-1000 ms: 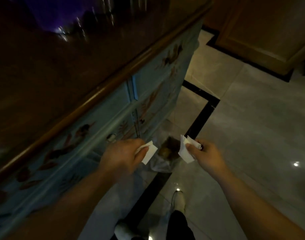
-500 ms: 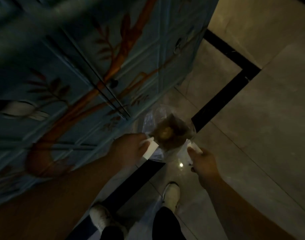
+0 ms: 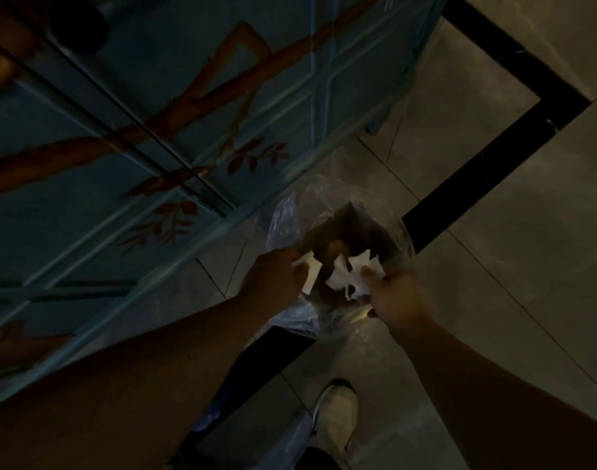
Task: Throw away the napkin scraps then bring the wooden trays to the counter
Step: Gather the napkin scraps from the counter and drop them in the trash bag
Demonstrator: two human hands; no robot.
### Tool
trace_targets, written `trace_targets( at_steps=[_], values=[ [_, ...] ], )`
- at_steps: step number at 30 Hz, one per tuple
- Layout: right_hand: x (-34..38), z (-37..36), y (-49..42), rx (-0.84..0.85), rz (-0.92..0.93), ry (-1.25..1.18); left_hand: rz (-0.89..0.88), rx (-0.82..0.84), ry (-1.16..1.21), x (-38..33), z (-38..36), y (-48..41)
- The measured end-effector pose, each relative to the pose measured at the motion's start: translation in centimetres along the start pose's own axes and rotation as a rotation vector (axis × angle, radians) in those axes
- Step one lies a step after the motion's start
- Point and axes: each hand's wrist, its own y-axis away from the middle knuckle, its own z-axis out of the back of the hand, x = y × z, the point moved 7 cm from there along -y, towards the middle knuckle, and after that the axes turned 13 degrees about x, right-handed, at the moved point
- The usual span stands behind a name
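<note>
A small bin lined with a clear plastic bag (image 3: 283, 215) stands on the floor against a blue painted cabinet, with brown rubbish inside. My left hand (image 3: 273, 276) is over the bin's left rim, still pinching a white napkin scrap (image 3: 310, 271). My right hand (image 3: 392, 296) is at the right rim with crumpled white napkin scraps (image 3: 344, 274) at its fingertips, over the bin's mouth. Whether those scraps are still gripped is hard to tell. No wooden trays are in view.
The blue cabinet (image 3: 154, 130) with painted branches fills the left and top. Pale floor tiles with a black inlay strip (image 3: 493, 147) lie to the right. My white shoe (image 3: 336, 412) stands just below the bin.
I have bent down toward the bin. Both hands have moved forward from above the floor to the bin's mouth, and the scraps now hang over the opening.
</note>
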Motion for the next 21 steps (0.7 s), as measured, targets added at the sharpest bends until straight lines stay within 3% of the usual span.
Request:
trace_targets(
  at_steps=[3, 12, 21],
  values=[
    [-0.4, -0.1, -0.3, 0.01, 0.001, 0.0, -0.01, 0.046, 0.039, -0.5, -0.4, -0.6],
    [2.8, 2.0, 2.2, -0.034, 0.128, 0.204, -0.124, 0.092, -0.186, -4.1, 1.1, 0.8],
    [12.7, 5.2, 15.8, -0.117, 0.387, 0.519, -0.32, -0.026, -0.414, -12.9, 9.6, 12.7]
  ],
)
